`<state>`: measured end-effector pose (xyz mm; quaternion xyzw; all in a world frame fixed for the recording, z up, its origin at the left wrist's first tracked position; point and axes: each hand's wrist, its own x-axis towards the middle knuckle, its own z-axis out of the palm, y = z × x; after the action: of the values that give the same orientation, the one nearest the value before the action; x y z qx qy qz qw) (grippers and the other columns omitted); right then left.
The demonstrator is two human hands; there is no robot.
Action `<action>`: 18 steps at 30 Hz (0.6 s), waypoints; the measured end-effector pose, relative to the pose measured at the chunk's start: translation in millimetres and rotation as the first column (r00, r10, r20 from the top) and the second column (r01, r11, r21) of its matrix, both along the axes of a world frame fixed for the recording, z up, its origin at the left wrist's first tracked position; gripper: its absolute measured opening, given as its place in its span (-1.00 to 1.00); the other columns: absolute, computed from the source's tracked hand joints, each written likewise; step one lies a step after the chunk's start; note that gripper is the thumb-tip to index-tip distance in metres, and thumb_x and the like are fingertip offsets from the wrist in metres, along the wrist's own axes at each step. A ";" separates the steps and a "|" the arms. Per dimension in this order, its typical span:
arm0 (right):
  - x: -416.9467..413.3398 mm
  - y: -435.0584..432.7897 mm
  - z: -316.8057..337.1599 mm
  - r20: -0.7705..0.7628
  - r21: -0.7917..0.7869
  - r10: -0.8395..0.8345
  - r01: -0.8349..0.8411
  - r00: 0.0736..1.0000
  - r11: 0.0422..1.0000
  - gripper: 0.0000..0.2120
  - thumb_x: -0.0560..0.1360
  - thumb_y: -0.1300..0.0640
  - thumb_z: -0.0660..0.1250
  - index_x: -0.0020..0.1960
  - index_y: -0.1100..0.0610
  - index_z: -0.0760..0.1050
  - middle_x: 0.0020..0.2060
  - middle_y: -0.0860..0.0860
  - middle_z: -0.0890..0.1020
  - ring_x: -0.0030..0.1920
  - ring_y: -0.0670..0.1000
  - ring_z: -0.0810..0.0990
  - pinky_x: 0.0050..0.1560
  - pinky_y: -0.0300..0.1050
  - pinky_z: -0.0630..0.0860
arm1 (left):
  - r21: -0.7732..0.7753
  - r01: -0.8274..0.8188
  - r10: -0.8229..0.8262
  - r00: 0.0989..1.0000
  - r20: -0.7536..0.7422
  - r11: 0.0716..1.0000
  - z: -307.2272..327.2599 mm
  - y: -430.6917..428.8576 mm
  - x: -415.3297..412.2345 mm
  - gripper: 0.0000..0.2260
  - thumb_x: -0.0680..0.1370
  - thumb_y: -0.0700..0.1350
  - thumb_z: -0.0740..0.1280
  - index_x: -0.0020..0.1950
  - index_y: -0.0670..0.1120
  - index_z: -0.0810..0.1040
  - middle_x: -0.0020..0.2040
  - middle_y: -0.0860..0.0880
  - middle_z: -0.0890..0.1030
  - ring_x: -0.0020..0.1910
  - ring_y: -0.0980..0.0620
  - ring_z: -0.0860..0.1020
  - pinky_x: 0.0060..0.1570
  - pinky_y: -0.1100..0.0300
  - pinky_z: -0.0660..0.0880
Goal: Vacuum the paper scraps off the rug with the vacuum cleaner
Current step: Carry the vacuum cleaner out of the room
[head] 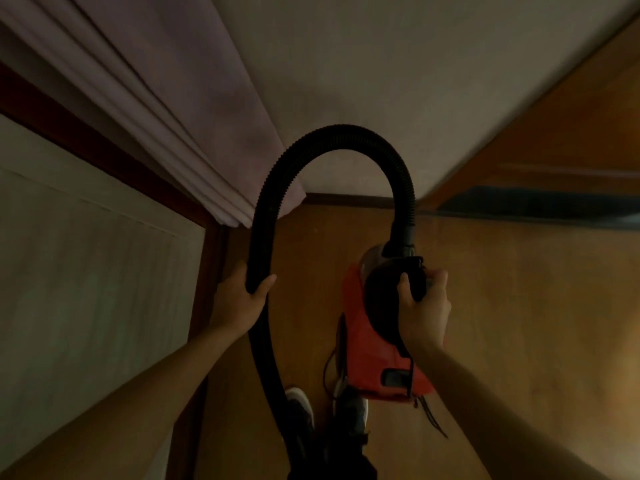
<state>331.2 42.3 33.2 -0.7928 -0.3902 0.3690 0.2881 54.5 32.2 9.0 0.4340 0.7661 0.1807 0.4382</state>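
Observation:
A red and black vacuum cleaner (367, 341) hangs in the air over the wooden floor, held up by its black top handle. My right hand (424, 306) grips that handle. A black ribbed hose (332, 140) arches up from the cleaner's front and comes down on the left. My left hand (239, 299) grips the hose on that side. The hose runs on down past my feet, and its end is hidden. No rug or paper scraps are in view.
A pale curtain (156, 109) hangs at the left beside a door frame and light panel (86, 271). A plain wall (381, 64) stands ahead. Wooden floor (519, 306) spreads to the right, with a dark low edge (536, 206) at far right. My shoes (301, 407) are below.

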 end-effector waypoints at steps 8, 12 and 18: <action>2.4 31.3 -94.8 0.026 0.031 0.029 -0.030 0.999 0.999 -0.82 0.60 0.05 0.26 0.05 0.10 0.30 -0.09 0.02 0.53 -0.20 -0.18 0.52 -0.38 -0.31 0.43 | -0.036 -0.023 0.020 0.996 -0.085 0.999 -83.9 30.2 -1.2 -0.52 0.59 0.16 0.28 0.42 -0.07 0.40 0.29 -0.07 0.55 0.23 -0.06 0.54 0.07 0.15 0.46; 2.9 46.9 -125.0 0.030 0.051 0.038 -0.040 0.999 0.998 -0.82 0.61 0.05 0.25 0.06 0.10 0.28 -0.11 -0.01 0.50 -0.22 -0.19 0.48 -0.36 -0.29 0.39 | -0.066 -0.044 0.037 0.993 -0.108 0.997 -112.7 46.1 7.2 -0.53 0.61 0.16 0.26 0.47 0.01 0.33 0.33 -0.05 0.52 0.25 -0.06 0.52 0.08 0.13 0.44; 2.3 62.1 -161.0 0.033 0.061 0.038 -0.040 0.999 0.997 -0.79 0.61 0.03 0.25 0.10 0.13 0.30 -0.08 0.00 0.51 -0.23 -0.18 0.49 -0.29 -0.12 0.53 | -0.106 -0.102 0.082 0.981 -0.176 0.989 -153.4 53.8 15.4 -0.55 0.62 0.17 0.22 0.44 -0.01 0.31 0.27 -0.07 0.54 0.15 -0.08 0.55 0.02 0.04 0.50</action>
<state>333.5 104.4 -127.8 -0.7814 -0.4215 0.3500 0.2989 69.8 86.0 -144.4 0.3861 0.8293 0.1188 0.3862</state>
